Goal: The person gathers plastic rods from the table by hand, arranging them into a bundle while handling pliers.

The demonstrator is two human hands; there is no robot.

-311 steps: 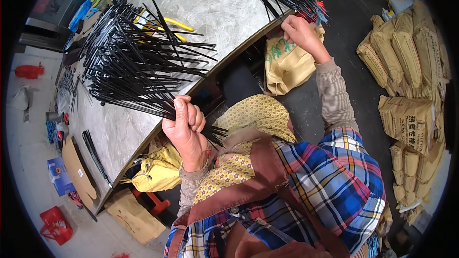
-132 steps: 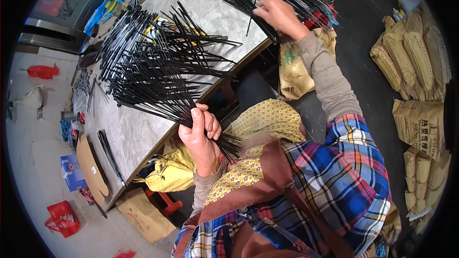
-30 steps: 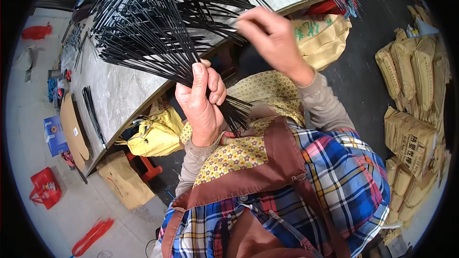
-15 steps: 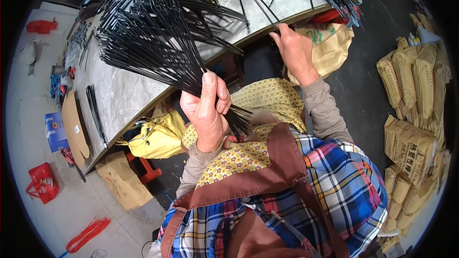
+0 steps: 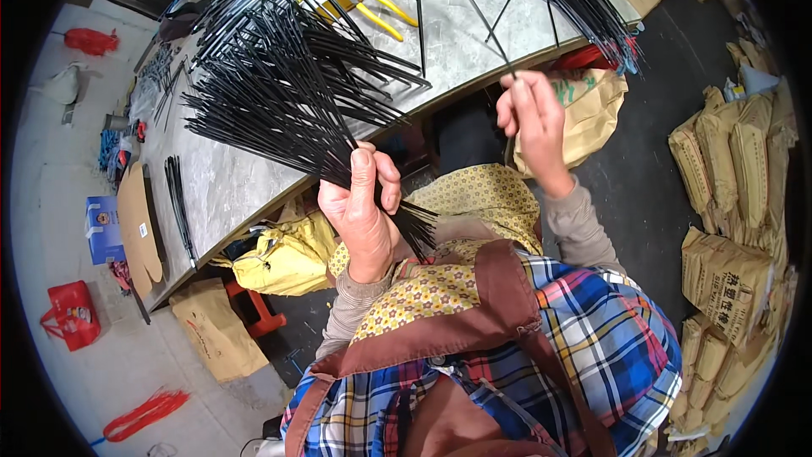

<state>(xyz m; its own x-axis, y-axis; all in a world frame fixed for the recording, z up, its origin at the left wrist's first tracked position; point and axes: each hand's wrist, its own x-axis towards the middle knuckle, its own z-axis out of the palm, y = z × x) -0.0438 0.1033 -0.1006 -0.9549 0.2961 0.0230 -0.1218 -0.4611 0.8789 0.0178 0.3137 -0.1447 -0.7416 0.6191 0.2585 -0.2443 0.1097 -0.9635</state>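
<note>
My left hand (image 5: pixel 364 211) is closed round a thick bundle of thin black rods (image 5: pixel 279 118), thumb on top. The bundle fans out up and to the left over the table, and its short ends stick out below my fist. Beyond the table's front edge, the fingertips of my right hand (image 5: pixel 537 123) pinch the near end of a single black rod (image 5: pixel 484 25), which slants back over the tabletop. Another pile of black rods (image 5: pixel 567 4) lies at the far right of the table, with a few loose ones between.
Yellow-handled pliers (image 5: pixel 381 13) lie on the grey table (image 5: pixel 224 203) behind the bundle. A small group of rods (image 5: pixel 178 211) rests at its left end. Below are a yellow bag (image 5: pixel 283 258) and brown paper sacks (image 5: pixel 584 110). More sacks (image 5: pixel 727 271) are stacked on the right.
My right hand has moved a little right and toward me, its fingers turned, still pinching a rod. The bundle in my left hand sits slightly lower, and the pliers show more fully.
</note>
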